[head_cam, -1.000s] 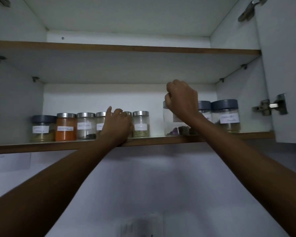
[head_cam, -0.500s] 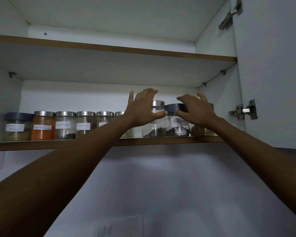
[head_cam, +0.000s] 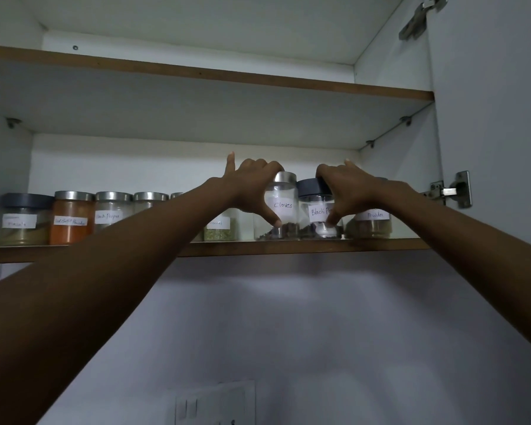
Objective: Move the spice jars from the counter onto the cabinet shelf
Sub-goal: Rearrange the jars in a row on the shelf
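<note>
A row of labelled spice jars stands on the lower cabinet shelf (head_cam: 288,247). My left hand (head_cam: 255,188) wraps the steel-lidded "Cloves" jar (head_cam: 284,207), thumb low on its front, index finger pointing up. My right hand (head_cam: 347,191) grips the dark-lidded "Black Pepper" jar (head_cam: 314,210) right beside it, thumb on its lower front. Both jars rest on the shelf, touching or nearly so. A "Powder" jar (head_cam: 373,223) stands to the right, partly behind my right wrist. A fennel jar (head_cam: 221,230) sits left of the cloves, half hidden by my left arm.
Further left stand a steel-lidded pepper jar (head_cam: 112,210), an orange powder jar (head_cam: 71,219) and a dark-lidded masala jar (head_cam: 22,220). The upper shelf (head_cam: 227,76) hangs overhead. The open cabinet door (head_cam: 497,118) with hinges is at right. A wall switch plate (head_cam: 215,403) is below.
Both hands moved right along the shelf and closed on two neighbouring jars; the left hand left the middle jars for the cloves jar, and the view shifted right.
</note>
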